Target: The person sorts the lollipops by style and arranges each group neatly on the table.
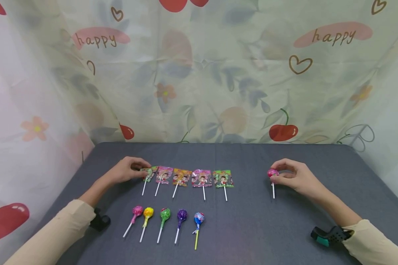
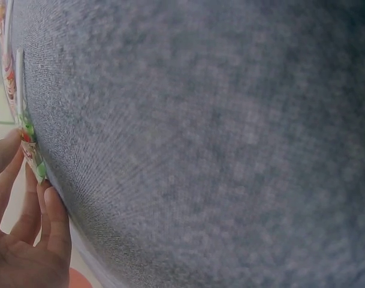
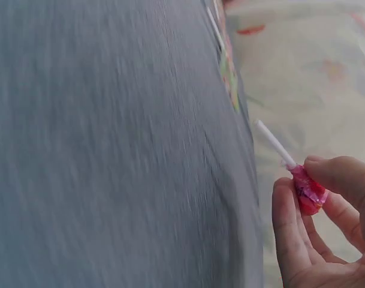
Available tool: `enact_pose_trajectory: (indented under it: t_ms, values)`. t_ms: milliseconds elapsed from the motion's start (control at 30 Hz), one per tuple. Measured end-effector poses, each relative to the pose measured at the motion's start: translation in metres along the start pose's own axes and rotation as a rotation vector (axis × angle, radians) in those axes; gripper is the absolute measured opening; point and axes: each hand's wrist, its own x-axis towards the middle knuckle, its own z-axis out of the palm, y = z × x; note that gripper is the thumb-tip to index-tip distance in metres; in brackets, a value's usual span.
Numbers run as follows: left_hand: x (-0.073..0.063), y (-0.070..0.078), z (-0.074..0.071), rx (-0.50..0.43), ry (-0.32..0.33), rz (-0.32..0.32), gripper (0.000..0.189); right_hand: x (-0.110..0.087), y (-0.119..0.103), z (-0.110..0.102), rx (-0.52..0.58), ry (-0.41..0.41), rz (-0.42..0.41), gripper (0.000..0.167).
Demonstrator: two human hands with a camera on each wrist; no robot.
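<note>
At the left end of the back row, my left hand (image 1: 127, 170) holds a green flat-packet lollipop (image 1: 149, 173) by its edges. In the left wrist view, thumb and fingers touch that packet (image 2: 31, 150), whose white stick points away. Beside it lie a pink packet lollipop (image 1: 164, 174), an orange one (image 1: 181, 177), another pink one (image 1: 201, 178) and a green one (image 1: 223, 179). Off to the right, my right hand (image 1: 296, 176) pinches a round pink lollipop (image 1: 272, 172) by its wrapped head, the white stick hanging down. The right wrist view shows the lollipop head (image 3: 309, 191) between thumb and fingers.
Nearer on the grey cloth-covered table (image 1: 252, 228) lies a front row of round lollipops: pink (image 1: 137, 211), yellow (image 1: 148, 212), green (image 1: 165, 214), purple (image 1: 182, 215) and blue (image 1: 199, 218). A patterned curtain (image 1: 202, 84) hangs behind the table.
</note>
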Motion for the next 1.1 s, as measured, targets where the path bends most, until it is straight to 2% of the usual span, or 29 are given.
enact_pose_trajectory:
  t_ms: [300, 633, 933, 1100]
  values:
    - [-0.001, 0.001, -0.001, -0.005, -0.006, 0.011, 0.029, -0.004, -0.020, 0.039, 0.114, -0.091, -0.030, 0.030]
    - [0.000, -0.001, -0.002, 0.012, -0.005, 0.014, 0.028, -0.008, -0.036, 0.080, 0.251, -0.228, -0.077, 0.029]
    - [-0.001, -0.001, -0.002, 0.010, -0.011, 0.022, 0.028, -0.006, -0.045, 0.111, 0.232, -0.299, -0.040, 0.028]
    - [-0.002, -0.001, -0.002, 0.004, -0.013, 0.021, 0.028, -0.007, -0.047, 0.127, 0.274, -0.333, -0.049, 0.026]
